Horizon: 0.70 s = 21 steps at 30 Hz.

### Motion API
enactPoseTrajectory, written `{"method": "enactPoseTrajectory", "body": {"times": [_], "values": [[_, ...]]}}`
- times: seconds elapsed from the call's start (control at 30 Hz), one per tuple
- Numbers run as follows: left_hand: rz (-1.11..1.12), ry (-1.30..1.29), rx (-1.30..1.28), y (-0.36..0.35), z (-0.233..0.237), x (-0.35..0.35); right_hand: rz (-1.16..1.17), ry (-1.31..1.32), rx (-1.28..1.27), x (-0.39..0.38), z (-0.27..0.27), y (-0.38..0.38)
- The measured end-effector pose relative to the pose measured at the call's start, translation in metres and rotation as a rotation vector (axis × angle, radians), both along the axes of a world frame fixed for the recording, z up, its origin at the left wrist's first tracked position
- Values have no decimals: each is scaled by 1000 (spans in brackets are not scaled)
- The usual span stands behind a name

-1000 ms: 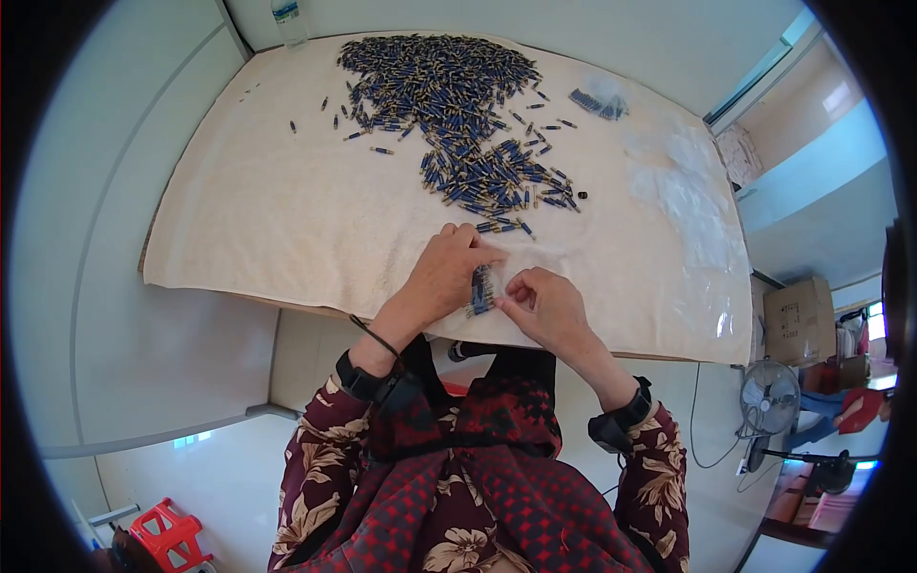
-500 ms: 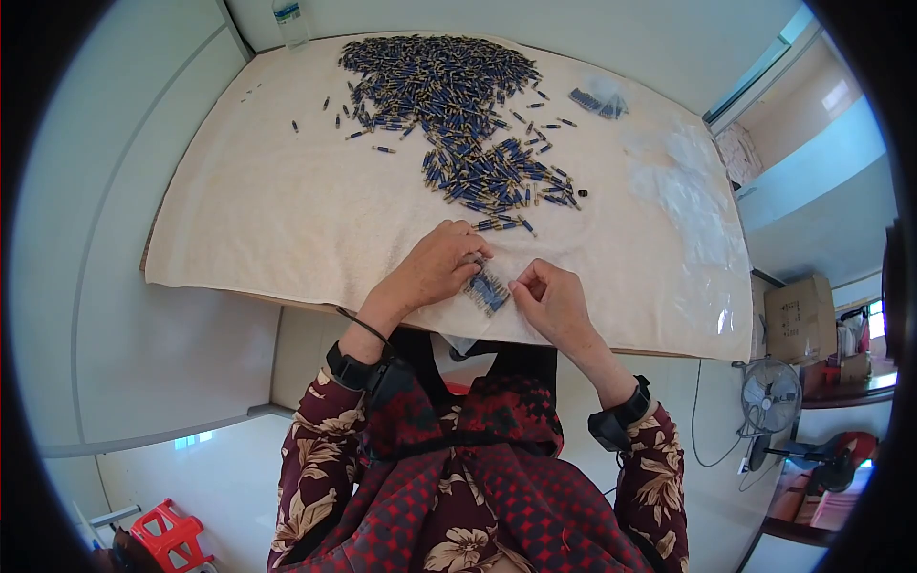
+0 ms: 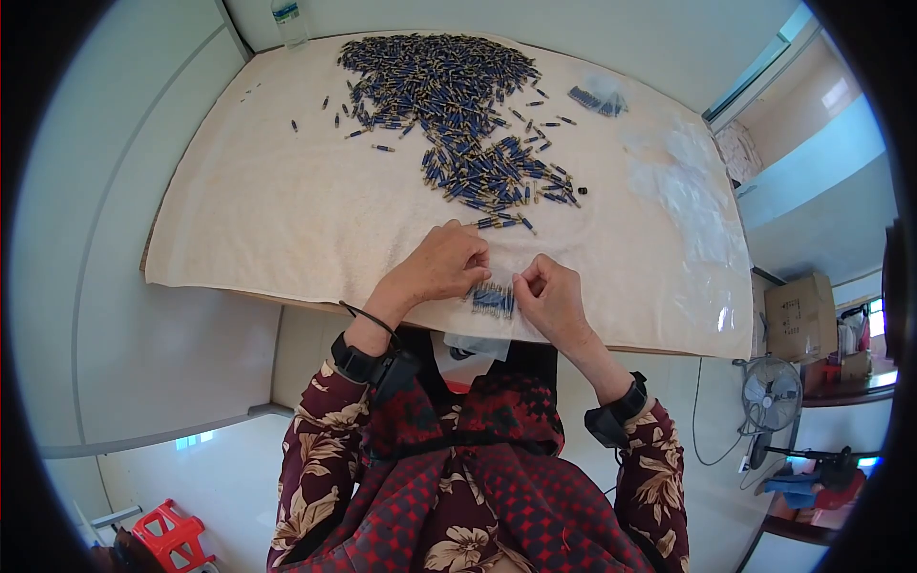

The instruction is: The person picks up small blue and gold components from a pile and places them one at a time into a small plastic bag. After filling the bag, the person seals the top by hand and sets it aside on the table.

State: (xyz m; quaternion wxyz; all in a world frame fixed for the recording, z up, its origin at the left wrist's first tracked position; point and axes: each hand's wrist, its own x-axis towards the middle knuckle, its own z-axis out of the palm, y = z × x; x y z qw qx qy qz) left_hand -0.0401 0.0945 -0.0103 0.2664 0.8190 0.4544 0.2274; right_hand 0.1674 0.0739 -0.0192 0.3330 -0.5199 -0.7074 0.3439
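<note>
A clear plastic bag holding a row of small blue parts with metal ends (image 3: 493, 299) hangs level at the table's front edge. My left hand (image 3: 441, 262) is closed at the bag's upper left corner, its fingertips pinching there. On the other side my right hand (image 3: 551, 298) pinches the bag's right edge between thumb and forefinger. Just above the hands lie a few loose blue parts (image 3: 504, 222). Behind them spreads a big pile of the same parts (image 3: 439, 86), narrowing toward me.
A filled small bag (image 3: 598, 98) lies at the back right of the cloth-covered table (image 3: 248, 210). Empty clear bags (image 3: 683, 191) are spread along the right side. A bottle (image 3: 289, 24) stands at the back left. A fan (image 3: 771, 395) and a carton (image 3: 800, 317) are at the right.
The bag of parts has turned from a slant to nearly level, showing more of its lower part. My left hand has shifted slightly down, and my right hand slightly up.
</note>
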Motion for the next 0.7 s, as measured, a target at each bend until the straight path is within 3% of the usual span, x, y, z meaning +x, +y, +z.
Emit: {"method": "enactPoseTrajectory", "body": {"times": [0.27,0.37,0.5,0.7], "values": [[-15,-20,-15,0,0,-3,15,54,12,2,-5,1],[1,-191,-260,0,2,-4,12,114,-17,4,-9,3],[-8,-273,-299,-1,3,-4,8,139,-49,3,-12,5],[23,-211,-325,0,8,-5,10,100,10,-1,0,6]]}}
